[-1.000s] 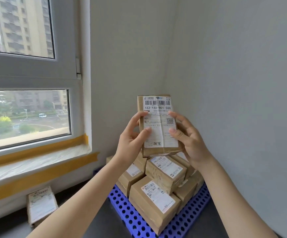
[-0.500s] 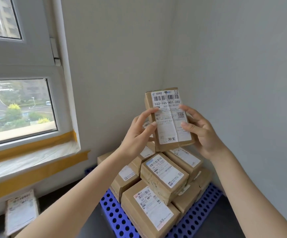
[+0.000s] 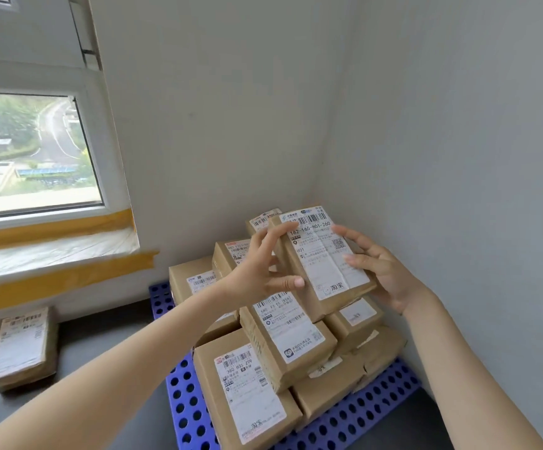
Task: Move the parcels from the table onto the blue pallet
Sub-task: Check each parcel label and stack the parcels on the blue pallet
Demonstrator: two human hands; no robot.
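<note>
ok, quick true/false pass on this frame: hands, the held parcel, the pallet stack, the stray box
1. Both hands are on the parcel labelled 162-165-H01-260. True: the left hand is at its left edge, the right hand under its right side.
2. The blue pallet is bare. False: it carries a stack of brown parcels.
3. The held parcel is over the stack. True.
4. A lone parcel lies on the windowsill. False: it lies on the dark floor beneath the window.
5. The pallet sits mid-room. False: it is in the wall corner.
</note>
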